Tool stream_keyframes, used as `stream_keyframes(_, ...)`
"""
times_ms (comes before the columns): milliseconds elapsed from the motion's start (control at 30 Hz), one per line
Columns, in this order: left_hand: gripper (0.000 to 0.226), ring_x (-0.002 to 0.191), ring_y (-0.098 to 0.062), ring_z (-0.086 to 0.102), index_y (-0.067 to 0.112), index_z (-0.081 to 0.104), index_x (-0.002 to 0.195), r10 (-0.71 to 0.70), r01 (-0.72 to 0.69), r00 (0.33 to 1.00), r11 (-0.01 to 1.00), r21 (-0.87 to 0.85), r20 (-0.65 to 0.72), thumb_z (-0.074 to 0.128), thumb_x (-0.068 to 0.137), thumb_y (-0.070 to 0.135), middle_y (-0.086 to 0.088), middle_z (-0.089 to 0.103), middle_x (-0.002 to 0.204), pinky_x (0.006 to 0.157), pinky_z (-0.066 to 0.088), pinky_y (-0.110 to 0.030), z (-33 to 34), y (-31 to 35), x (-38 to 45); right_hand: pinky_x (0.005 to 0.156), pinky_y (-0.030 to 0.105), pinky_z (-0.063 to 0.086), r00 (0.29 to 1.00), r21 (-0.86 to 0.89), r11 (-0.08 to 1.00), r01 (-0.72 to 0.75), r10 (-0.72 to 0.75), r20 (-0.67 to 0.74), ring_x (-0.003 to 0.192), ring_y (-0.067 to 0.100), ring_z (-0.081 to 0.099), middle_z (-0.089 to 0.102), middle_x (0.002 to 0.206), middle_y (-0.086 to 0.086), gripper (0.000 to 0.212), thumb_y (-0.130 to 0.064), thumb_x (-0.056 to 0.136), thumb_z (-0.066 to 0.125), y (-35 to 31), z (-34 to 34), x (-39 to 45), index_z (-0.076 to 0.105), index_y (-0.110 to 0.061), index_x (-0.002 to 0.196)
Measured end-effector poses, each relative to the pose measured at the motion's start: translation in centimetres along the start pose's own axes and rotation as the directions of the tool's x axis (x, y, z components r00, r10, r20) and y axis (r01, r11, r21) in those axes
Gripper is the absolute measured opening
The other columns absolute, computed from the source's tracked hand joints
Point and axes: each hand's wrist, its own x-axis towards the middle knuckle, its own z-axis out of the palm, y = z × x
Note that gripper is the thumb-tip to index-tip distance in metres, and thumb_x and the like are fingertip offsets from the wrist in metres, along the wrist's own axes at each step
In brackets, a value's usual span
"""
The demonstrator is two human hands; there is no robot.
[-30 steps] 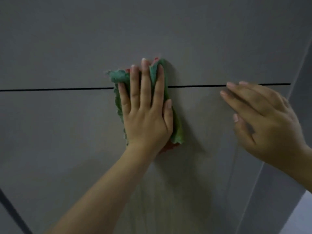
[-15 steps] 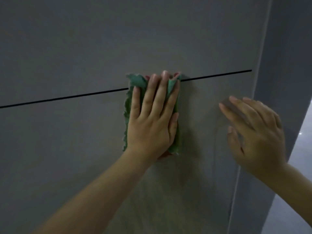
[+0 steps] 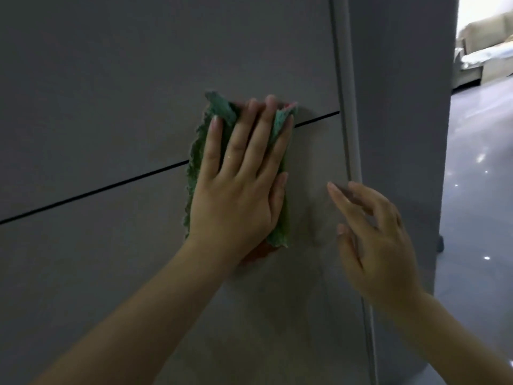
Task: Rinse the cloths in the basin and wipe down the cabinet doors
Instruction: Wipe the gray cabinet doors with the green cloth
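Our left hand (image 3: 238, 190) presses the green cloth (image 3: 280, 123) flat on the grey cabinet door (image 3: 111, 93), fingers (image 3: 258, 134) straight, across the dark door gap (image 3: 97, 190). Red cloth edge (image 3: 261, 252) shows under the palm. Our right hand (image 3: 377, 240) is beside it, fingers loosely spread, holding nothing. Sofa (image 3: 488, 37) beyond glossy floor (image 3: 477, 190).

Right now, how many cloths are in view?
1 for certain: a green cloth pressed flat on the cabinet door under the left hand, across the dark seam. A reddish edge at its bottom may be a second cloth. The right hand holds none.
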Motion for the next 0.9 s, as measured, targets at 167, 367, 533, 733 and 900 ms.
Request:
stream_keyframes(167,0.056,0.146,-0.024,0.011,0.013,0.019,0.152,0.252,-0.252,0.963,0.968,-0.015,0.099,0.028,0.102,0.036,-0.007,0.012,0.158,0.12,-0.002,-0.045,0.4,0.9,-2.7,0.101,0.044,0.044,0.992,0.144,0.984,-0.101,0.111,-0.059,0.129,0.025,0.042,0.033,0.147,0.01,0.052,-0.015,0.093,0.045,-1.3,1.7,-1.0,0.035,-0.016,0.144)
stream_keyframes(367,0.055,0.146,-0.022,0.015,0.013,0.025,0.151,0.377,-0.381,0.916,0.925,0.002,0.136,0.027,0.101,0.037,-0.006,0.018,0.158,0.12,0.0,-0.043,0.1,0.6,-1.9,0.11,0.031,0.034,0.98,0.229,0.958,-0.175,0.192,-0.055,0.14,0.015,0.031,0.033,0.152,0.008,0.05,-0.015,0.095,0.04,-2.1,2.0,-2.4,0.032,-0.017,0.144)
stream_keyframes(533,0.056,0.148,-0.025,0.01,0.013,0.015,0.153,0.272,-0.271,0.959,0.962,-0.031,0.072,0.024,0.103,0.035,-0.008,0.01,0.16,0.12,0.0,-0.046,0.9,2.5,0.4,0.091,0.043,0.049,0.941,0.165,0.96,-0.224,0.258,-0.219,0.109,0.024,0.053,0.061,0.12,0.009,0.046,-0.007,0.091,0.045,-1.9,2.5,-3.4,0.044,-0.017,0.135)
stream_keyframes(733,0.057,0.146,-0.021,0.012,0.011,0.024,0.151,0.548,-0.545,0.814,0.835,-0.073,0.192,0.029,0.1,0.036,-0.006,0.013,0.158,0.12,-0.002,-0.042,2.1,3.8,-7.5,0.082,0.036,0.049,0.878,0.252,0.918,-0.305,0.374,-0.301,0.102,0.013,0.049,0.055,0.11,-0.008,0.035,-0.02,0.092,0.046,-1.8,3.9,-7.0,0.05,-0.02,0.127)
stream_keyframes(900,0.055,0.145,-0.021,0.017,0.012,0.028,0.15,0.446,-0.444,0.889,0.895,-0.045,0.105,0.031,0.1,0.036,-0.008,0.023,0.157,0.12,0.006,-0.043,1.8,3.9,-4.5,0.084,0.028,0.05,0.871,0.322,0.882,-0.344,0.428,-0.242,0.098,0.007,0.052,0.05,0.108,-0.023,0.042,-0.022,0.092,0.045,-0.4,5.0,-10.5,0.046,-0.021,0.134)
